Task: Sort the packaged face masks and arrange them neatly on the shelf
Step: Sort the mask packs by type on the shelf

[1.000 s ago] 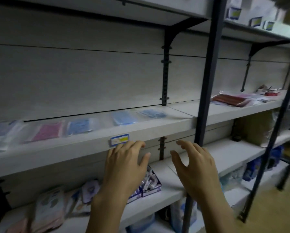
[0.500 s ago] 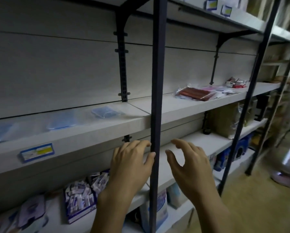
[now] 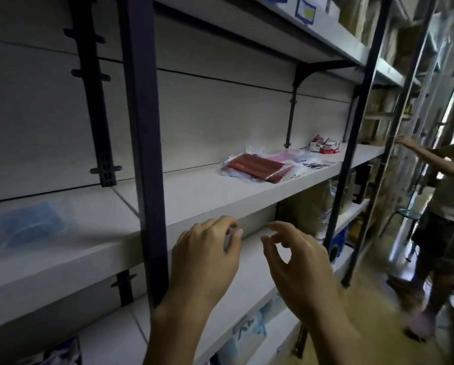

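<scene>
Both hands (image 3: 249, 262) loosely curled, empty (red mask pack (image 3: 254, 168) lengthwise along shelf (image 3: 194, 198)).

Dim; daylight glare far right; edges blurred

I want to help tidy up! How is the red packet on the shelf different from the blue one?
The red packet is dark red and looks sharp; the blue packet is pale blue and blurry. The red packet lies on a messy pile of other packets, right of the dark post; the blue packet lies alone, left of it. Both lie flat in clear wrap on the same shelf, and neither hand touches them.
</scene>
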`<state>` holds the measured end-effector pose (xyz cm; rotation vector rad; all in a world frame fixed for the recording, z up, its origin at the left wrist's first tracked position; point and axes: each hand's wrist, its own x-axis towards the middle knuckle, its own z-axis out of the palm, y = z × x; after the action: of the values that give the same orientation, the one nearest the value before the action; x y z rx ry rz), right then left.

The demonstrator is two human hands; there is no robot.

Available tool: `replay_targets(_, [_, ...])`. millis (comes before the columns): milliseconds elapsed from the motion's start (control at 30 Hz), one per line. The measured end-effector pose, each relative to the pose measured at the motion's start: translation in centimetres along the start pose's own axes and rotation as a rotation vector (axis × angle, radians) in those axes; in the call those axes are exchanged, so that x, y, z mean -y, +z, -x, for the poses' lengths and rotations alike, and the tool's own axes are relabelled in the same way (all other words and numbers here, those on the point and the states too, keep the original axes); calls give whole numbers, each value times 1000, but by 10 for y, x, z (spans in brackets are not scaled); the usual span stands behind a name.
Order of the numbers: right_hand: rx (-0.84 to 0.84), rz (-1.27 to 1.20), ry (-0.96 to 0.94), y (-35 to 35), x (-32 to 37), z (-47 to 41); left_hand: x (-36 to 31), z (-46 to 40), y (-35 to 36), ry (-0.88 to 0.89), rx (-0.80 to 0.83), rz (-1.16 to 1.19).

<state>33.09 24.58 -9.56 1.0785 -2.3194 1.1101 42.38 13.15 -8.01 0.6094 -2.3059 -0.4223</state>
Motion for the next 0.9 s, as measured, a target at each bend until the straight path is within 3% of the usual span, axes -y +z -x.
replay_targets(367, [-5, -79, 55, 7, -84, -68, -27, -71, 82, 19, 21, -26])
replay_targets(900, [117, -126, -143, -18, -248, -184, -136, -170, 216, -134, -130, -101])
